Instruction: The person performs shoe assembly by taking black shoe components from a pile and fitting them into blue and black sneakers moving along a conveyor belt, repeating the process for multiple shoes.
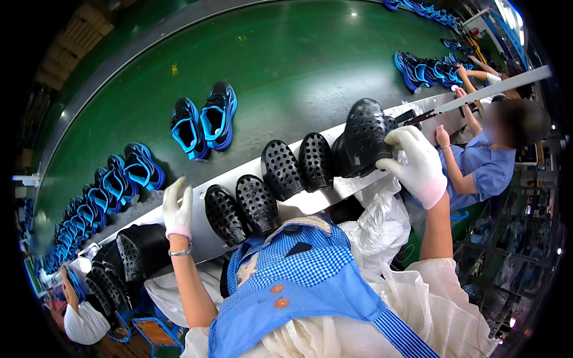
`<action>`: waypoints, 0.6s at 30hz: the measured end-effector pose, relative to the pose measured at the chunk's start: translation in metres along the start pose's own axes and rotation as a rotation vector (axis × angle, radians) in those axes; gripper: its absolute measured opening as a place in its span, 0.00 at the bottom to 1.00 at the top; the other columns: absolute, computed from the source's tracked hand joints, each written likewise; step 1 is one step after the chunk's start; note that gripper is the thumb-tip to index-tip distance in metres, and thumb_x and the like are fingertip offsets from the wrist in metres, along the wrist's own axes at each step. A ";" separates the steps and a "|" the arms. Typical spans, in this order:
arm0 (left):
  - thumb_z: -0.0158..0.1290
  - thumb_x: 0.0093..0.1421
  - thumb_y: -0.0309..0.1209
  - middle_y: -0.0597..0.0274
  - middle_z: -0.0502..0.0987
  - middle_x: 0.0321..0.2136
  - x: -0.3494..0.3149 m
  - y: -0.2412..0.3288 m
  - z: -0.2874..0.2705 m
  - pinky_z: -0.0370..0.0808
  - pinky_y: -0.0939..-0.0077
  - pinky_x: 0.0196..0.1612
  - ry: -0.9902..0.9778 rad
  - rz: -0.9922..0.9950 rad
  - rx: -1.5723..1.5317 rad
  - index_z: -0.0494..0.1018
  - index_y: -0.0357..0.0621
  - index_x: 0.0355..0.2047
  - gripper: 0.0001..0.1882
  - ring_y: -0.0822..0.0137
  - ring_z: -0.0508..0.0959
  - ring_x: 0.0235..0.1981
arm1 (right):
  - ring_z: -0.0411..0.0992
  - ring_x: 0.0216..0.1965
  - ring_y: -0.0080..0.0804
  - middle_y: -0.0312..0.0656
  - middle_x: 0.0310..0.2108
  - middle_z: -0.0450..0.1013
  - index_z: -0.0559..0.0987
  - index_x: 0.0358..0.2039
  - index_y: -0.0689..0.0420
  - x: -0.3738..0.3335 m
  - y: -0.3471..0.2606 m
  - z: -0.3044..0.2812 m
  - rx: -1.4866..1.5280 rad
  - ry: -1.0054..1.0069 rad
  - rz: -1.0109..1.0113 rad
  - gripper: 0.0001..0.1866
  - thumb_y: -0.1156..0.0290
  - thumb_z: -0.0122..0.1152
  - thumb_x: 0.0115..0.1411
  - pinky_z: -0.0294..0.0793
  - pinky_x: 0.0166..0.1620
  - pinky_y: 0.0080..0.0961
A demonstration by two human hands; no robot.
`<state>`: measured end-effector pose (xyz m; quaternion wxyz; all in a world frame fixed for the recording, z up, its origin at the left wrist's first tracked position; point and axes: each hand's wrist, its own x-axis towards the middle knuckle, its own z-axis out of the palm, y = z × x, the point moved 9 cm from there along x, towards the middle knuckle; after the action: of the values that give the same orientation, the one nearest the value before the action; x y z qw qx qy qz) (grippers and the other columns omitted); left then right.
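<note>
The right hand (418, 162), in a white glove, is gripping a black perforated sole (365, 138) at the right end of the metal rail (310, 203), tilting it up off the row. The left hand (177, 206), also gloved, is hanging open with fingers spread above the rail, holding nothing, just beside another sole (224, 213). Four more soles are lying in pairs along the rail between the hands. Beyond it, blue shoes (204, 122) are sitting on the green belt (298, 53). A co-worker (486, 164) is sitting to the right.
</note>
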<state>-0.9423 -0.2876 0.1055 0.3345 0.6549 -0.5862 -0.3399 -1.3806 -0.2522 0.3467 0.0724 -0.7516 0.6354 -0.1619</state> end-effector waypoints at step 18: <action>0.53 0.61 0.44 0.63 0.75 0.31 0.022 0.010 0.037 0.78 0.71 0.34 -0.008 -0.533 -1.519 0.70 0.45 0.41 0.17 0.68 0.77 0.29 | 0.72 0.38 0.53 0.57 0.36 0.72 0.70 0.46 0.66 0.076 -0.214 0.245 0.323 -0.396 -0.141 0.32 0.49 0.58 0.54 0.72 0.43 0.40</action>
<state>-0.9767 -0.3122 0.0921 0.5941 0.3652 -0.0198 -0.7165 -1.0887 -0.3117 0.1962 0.3030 -0.7896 0.5208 -0.1157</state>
